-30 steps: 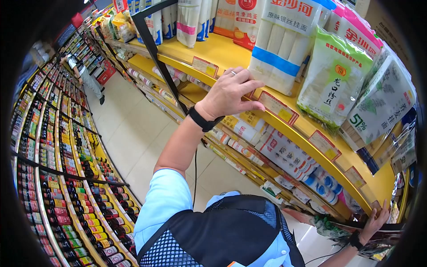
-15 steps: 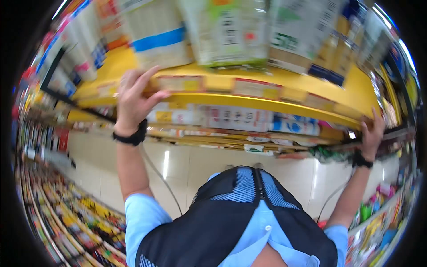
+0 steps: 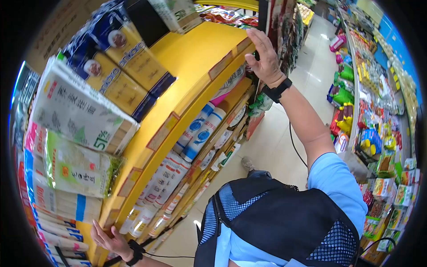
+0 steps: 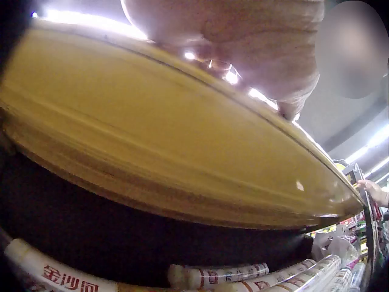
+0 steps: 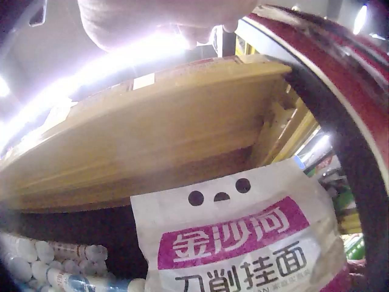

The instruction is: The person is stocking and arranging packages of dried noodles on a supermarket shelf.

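Both hands rest on the front edge of a yellow shelf (image 3: 191, 66) in the head view, holding nothing. At its lower left, the left hand (image 3: 111, 242) lies beside a white noodle pack with a blue band (image 3: 66, 202). The right hand (image 3: 268, 62) touches the shelf's far right corner, fingers extended. Between them stand a green-and-clear vermicelli bag (image 3: 73, 167), a white buckwheat noodle pack (image 3: 80, 104) and blue-and-yellow pasta packs (image 3: 129, 75). From below, the left wrist view shows the left palm (image 4: 243, 42) over the shelf edge.
Noodle rolls (image 3: 164, 180) lie on the tier below. A white noodle bag with a purple band (image 5: 231, 237) stands under the shelf's right end. Across the tiled aisle (image 3: 311, 66) runs another shelf of packets (image 3: 382, 133). Black cables trail from both wrists.
The head view has swung from the shelf's left part to its right end. Both hands stay on the shelf edge at about the same places.
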Motion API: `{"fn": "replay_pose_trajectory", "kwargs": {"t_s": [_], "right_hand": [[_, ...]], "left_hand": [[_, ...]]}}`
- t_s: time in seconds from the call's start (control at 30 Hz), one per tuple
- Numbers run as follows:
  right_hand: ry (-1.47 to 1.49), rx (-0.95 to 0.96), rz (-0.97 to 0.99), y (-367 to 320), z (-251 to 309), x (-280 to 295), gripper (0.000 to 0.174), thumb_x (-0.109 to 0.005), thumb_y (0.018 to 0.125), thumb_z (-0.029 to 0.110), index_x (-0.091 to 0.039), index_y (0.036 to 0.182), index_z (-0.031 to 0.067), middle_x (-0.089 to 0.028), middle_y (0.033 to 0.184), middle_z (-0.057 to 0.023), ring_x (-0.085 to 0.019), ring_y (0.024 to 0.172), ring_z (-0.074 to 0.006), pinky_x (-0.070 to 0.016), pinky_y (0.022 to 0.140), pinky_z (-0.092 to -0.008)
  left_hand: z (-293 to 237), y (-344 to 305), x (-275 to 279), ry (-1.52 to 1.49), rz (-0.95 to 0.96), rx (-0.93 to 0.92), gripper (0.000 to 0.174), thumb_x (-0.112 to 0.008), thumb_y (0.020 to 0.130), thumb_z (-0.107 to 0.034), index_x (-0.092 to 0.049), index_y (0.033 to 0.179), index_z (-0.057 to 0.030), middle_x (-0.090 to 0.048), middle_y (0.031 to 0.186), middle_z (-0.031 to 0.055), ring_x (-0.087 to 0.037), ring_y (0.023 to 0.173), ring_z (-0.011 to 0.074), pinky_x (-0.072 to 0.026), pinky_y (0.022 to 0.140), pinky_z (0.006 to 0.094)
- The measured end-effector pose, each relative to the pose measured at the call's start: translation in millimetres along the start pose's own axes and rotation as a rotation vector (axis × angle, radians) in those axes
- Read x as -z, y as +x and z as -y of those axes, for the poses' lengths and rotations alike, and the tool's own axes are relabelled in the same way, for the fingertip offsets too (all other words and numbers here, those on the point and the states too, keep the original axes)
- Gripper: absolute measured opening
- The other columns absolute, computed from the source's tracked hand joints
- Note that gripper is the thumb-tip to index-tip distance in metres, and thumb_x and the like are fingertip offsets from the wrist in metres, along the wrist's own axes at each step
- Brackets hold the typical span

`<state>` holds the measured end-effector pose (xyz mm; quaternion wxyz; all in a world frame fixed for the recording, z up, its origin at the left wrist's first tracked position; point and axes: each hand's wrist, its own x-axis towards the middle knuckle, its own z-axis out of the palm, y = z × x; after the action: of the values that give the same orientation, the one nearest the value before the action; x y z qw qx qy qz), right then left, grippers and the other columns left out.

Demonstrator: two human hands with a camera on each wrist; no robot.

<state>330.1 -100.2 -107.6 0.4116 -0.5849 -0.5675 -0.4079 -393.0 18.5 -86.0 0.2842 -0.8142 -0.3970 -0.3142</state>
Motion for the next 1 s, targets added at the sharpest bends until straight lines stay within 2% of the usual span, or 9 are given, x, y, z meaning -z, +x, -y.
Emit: {"fn": "replay_pose_trajectory", "kwargs": {"t_s": [0.17,0.37,0.5,0.53,0.63,0.67,0.7,0.77,1.0], "right_hand": [[0.017,-0.085,-0.027,-24,-6,10,0.061,-0.061,0.102,0.044,-0.049,0.148,0.0058,-0.054,0.142,-0.0170,-0.053,0.130,-0.0363,-0.0446,0.110,-0.0435],[0.061,-0.231,-0.012,-39,-19,-2,0.072,-0.065,0.098,0.047,-0.042,0.153,0.0069,-0.050,0.147,-0.0184,-0.052,0.133,-0.0380,-0.0461,0.110,-0.0423],[0.097,-0.252,-0.067,-27,-34,-4,0.073,-0.073,0.093,0.032,-0.041,0.154,0.0082,-0.049,0.147,-0.0178,-0.054,0.131,-0.0377,-0.0480,0.109,-0.0412],[0.114,-0.280,-0.043,-21,-31,1,0.075,-0.076,0.086,0.017,-0.044,0.153,0.0102,-0.051,0.145,-0.0155,-0.057,0.126,-0.0349,-0.0507,0.104,-0.0403],[0.023,-0.252,0.069,-10,-35,11,0.071,-0.076,0.081,0.009,-0.051,0.148,0.0116,-0.053,0.142,-0.0122,-0.064,0.112,-0.0311,-0.0554,0.094,-0.0382],[0.136,-0.348,0.104,-8,-33,13,0.059,-0.076,0.079,0.005,-0.062,0.136,0.0099,-0.057,0.137,-0.0099,-0.068,0.097,-0.0280,-0.0577,0.084,-0.0356],[0.126,-0.319,0.127,-7,-37,13,0.045,-0.075,0.079,0.002,-0.067,0.123,0.0065,-0.062,0.129,-0.0096,-0.070,0.091,-0.0266,-0.0582,0.082,-0.0345],[0.138,-0.266,0.100,-6,-47,10,0.035,-0.074,0.079,-0.002,-0.069,0.113,0.0041,-0.066,0.120,-0.0097,-0.070,0.091,-0.0255,-0.0582,0.082,-0.0351],[0.175,-0.144,0.073,4,-65,14,0.029,-0.071,0.076,-0.013,-0.072,0.101,0.0023,-0.068,0.106,-0.0105,-0.070,0.085,-0.0237,-0.0586,0.072,-0.0294]], "left_hand": [[-20,12,1,0.085,-0.077,-0.069,0.064,-0.051,0.106,-0.051,-0.057,0.144,-0.0004,-0.061,0.132,0.0210,-0.056,0.118,0.0382,-0.0419,0.102,0.0503],[0,4,1,-0.007,0.082,-0.055,0.042,-0.054,0.107,-0.032,-0.064,0.127,0.0047,-0.065,0.111,0.0222,-0.060,0.103,0.0411,-0.0473,0.087,0.0506],[-16,-8,1,0.010,0.001,-0.078,0.026,-0.060,0.104,-0.014,-0.064,0.120,0.0057,-0.064,0.110,0.0223,-0.061,0.101,0.0429,-0.0492,0.088,0.0509],[-18,-11,1,0.005,-0.005,-0.105,0.020,-0.057,0.101,0.000,-0.063,0.120,0.0048,-0.064,0.112,0.0214,-0.062,0.103,0.0421,-0.0495,0.090,0.0511],[-32,-16,2,0.004,-0.028,-0.041,0.025,-0.051,0.099,0.009,-0.063,0.120,0.0034,-0.065,0.114,0.0203,-0.063,0.104,0.0408,-0.0498,0.089,0.0507],[-32,-17,3,0.050,-0.034,-0.053,0.021,-0.051,0.103,0.002,-0.063,0.120,0.0036,-0.065,0.113,0.0190,-0.062,0.104,0.0379,-0.0494,0.092,0.0474],[-46,-8,5,0.088,-0.074,-0.040,0.017,-0.053,0.104,-0.004,-0.064,0.115,0.0026,-0.066,0.108,0.0188,-0.063,0.097,0.0381,-0.0503,0.086,0.0478],[-79,14,6,0.163,-0.145,-0.022,0.019,-0.058,0.105,-0.016,-0.067,0.105,0.0007,-0.069,0.096,0.0184,-0.063,0.083,0.0385,-0.0520,0.073,0.0486],[-87,4,-5,0.328,-0.227,0.106,0.021,-0.064,0.103,-0.021,-0.067,0.105,-0.0003,-0.068,0.101,0.0147,-0.064,0.091,0.0355,-0.0524,0.080,0.0467]]}}
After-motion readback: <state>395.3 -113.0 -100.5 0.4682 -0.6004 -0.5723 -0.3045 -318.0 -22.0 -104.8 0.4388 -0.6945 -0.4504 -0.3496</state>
